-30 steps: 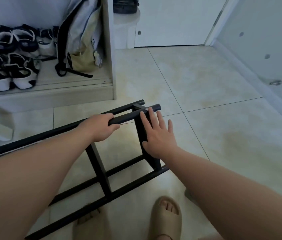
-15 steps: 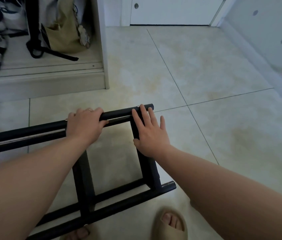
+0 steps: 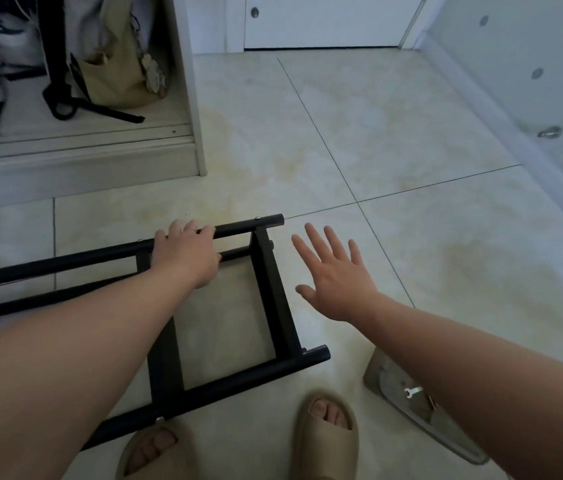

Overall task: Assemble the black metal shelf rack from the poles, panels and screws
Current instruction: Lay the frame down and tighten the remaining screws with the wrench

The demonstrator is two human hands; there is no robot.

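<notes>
The black metal rack frame lies on its side on the tiled floor, two long poles joined by flat cross panels. My left hand grips the far pole near its right end, fingers curled over it. To the right of the frame's end panel, my right hand hovers with fingers spread, touching nothing. The near pole ends just in front of my feet. A small silver wrench lies on a clear plastic bag, partly hidden under my right forearm.
A white cabinet with shoes and a hanging beige bag stands at the back left. A white door is at the back, a white wall runs along the right. My feet in beige slippers stand below the frame.
My right hand has come off the end panel and moved right, fingers spread. My left hand keeps hold of the far pole, and the frame has turned so the end panel runs more steeply.
</notes>
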